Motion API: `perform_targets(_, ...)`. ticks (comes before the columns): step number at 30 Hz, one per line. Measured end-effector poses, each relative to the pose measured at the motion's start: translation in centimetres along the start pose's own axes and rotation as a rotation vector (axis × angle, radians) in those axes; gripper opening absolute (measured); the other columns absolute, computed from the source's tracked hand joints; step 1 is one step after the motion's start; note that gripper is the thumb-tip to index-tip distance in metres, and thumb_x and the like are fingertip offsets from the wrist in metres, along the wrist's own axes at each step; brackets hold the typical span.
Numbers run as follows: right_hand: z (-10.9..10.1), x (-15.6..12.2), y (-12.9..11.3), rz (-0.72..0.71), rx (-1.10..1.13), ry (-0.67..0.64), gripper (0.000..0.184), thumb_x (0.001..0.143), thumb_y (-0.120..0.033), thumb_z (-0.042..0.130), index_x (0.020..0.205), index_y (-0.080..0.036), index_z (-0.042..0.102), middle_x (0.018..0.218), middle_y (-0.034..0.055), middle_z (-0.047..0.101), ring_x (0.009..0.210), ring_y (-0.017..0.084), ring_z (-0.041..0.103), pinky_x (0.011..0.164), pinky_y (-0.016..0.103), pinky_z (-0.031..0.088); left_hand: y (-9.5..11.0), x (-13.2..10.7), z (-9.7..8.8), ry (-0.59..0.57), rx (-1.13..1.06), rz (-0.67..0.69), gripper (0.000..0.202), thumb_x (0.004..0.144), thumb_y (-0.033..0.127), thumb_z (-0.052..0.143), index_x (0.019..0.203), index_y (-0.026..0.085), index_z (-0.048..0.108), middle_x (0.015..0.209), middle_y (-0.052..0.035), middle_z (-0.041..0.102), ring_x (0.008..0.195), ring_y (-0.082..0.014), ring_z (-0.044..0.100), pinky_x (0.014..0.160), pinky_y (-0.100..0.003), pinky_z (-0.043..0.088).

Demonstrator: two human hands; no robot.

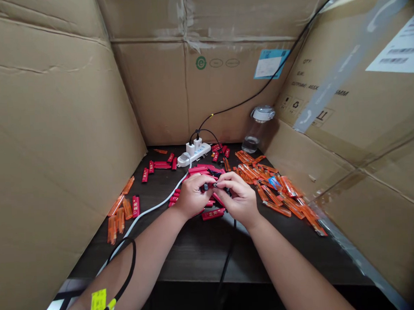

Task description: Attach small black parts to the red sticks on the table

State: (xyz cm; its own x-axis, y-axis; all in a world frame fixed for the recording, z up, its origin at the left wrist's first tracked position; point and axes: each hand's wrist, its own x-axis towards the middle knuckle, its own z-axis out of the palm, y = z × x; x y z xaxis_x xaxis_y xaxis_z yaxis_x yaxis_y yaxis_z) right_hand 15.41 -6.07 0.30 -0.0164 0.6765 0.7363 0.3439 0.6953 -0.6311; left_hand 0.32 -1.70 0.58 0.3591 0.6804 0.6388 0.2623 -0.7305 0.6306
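My left hand (194, 194) is closed in a pinch around a small dark piece (206, 187), which looks like the metal-and-black top of a lighter. Close against it, the fingertips of my right hand (239, 197) pinch a tiny piece with a light round end (215, 185); its exact kind is too small to make out. Beneath and around both hands lies a heap of red lighter-like pieces with gold characters, partly hidden by my fingers. One such red piece (213, 214) rests on the dark table just in front of the heap.
Translucent orange lighter-like pieces (272, 195) are heaped on the right, with several more (119, 219) on the left. Behind stand a white power strip (202, 151) with plugs and a clear bottle (254, 134). A white cable (149, 211) crosses the table (187, 261). Cardboard walls (149, 93) enclose it.
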Motion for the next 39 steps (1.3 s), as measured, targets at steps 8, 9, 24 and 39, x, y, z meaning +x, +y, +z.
perform_targets(8,-1.8,-0.2,-0.1,0.157,0.179,-0.219,0.007,0.076,-0.018,0.068,0.072,-0.02,0.063,0.081,0.0031,0.053,0.075,0.015,0.054,0.067,0.03,0.047,0.4,0.0,-0.2,-0.229,0.076,0.203,0.014,0.075,0.012,0.055,0.074,0.019,0.066,0.069,-0.005,0.067,0.068,-0.0158,0.057,0.064,-0.027,0.044)
perform_targets(9,-2.0,-0.1,-0.1,0.197,0.212,-0.238,0.008,0.075,-0.02,0.068,0.07,-0.02,0.062,0.081,0.0032,0.053,0.074,0.015,0.054,0.065,0.029,0.047,0.4,0.0,-0.2,-0.237,0.088,0.206,0.013,0.076,0.013,0.054,0.074,0.019,0.067,0.069,-0.0052,0.066,0.067,-0.0158,0.057,0.063,-0.027,0.044)
perform_targets(24,-1.7,1.3,5.1,0.743,0.597,0.393,0.028,0.057,-0.027,0.082,0.07,-0.018,0.059,0.065,-0.0024,0.062,0.059,0.011,0.065,0.058,0.023,0.057,-3.3,0.7,-1.2,-0.15,0.669,-0.24,0.022,0.083,0.033,0.056,0.097,0.027,0.07,0.094,-0.0051,0.058,0.073,-0.0166,0.06,0.061,-0.027,0.044)
perform_targets(39,-1.8,1.3,4.9,0.782,0.427,0.369,0.028,0.059,-0.032,0.079,0.073,-0.015,0.062,0.064,0.0002,0.064,0.052,0.011,0.063,0.05,0.023,0.055,-3.2,0.5,-0.8,-0.345,0.578,-0.063,0.038,0.084,0.05,0.052,0.11,0.026,0.065,0.1,-0.006,0.06,0.083,-0.0193,0.062,0.072,-0.03,0.048)
